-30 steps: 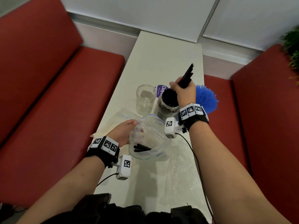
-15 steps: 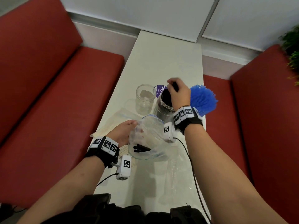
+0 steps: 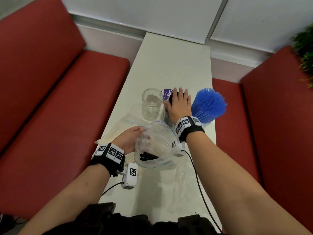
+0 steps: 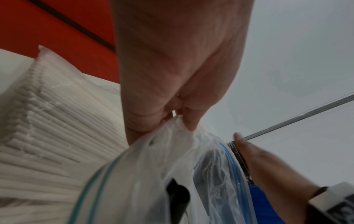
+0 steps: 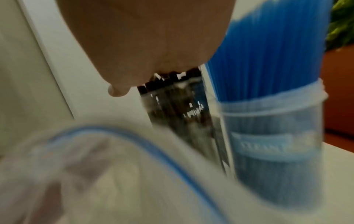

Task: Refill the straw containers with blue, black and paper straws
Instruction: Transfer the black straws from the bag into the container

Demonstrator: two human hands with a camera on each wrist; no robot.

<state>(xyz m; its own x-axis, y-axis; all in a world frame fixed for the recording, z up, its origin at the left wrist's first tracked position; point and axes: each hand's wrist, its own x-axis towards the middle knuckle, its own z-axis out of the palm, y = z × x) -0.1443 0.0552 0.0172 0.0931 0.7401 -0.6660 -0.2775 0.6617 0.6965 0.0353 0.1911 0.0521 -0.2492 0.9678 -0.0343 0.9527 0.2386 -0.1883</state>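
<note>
far table half (image 3: 176,61) bare, empty jar (image 3: 152,106) mouth open, blue straws (image 3: 209,103) crowding right

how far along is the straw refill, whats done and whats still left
Done: the blue straws fill their jar. In hand: the right hand lies flat on the black straws in the middle jar, while the left hand pinches open the zip bag, where a few black straws remain. Left: the empty glass jar and the pack of paper straws on the table.
</note>
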